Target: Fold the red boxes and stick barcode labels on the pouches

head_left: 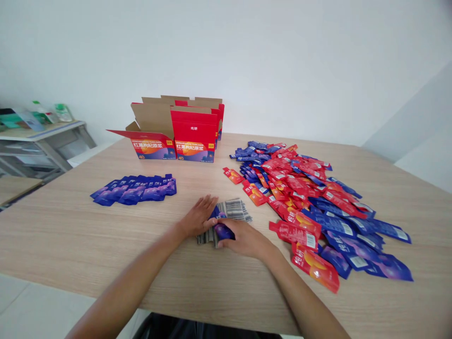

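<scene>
My left hand (pixel 198 217) lies flat, fingers stretched, on a fanned stack of pouches (pixel 231 210) turned barcode side up on the wooden table (pixel 70 235). My right hand (pixel 243 238) pinches a blue pouch (pixel 222 230) at the front of that stack. A neat row of blue pouches (pixel 136 189) lies to the left. A big loose heap of red and blue pouches (pixel 310 197) spreads to the right.
Two open red cardboard boxes (pixel 176 134) stand at the back of the table near the white wall. A grey shelf unit (pixel 38 141) with bottles is at far left. The table's front edge runs just below my forearms.
</scene>
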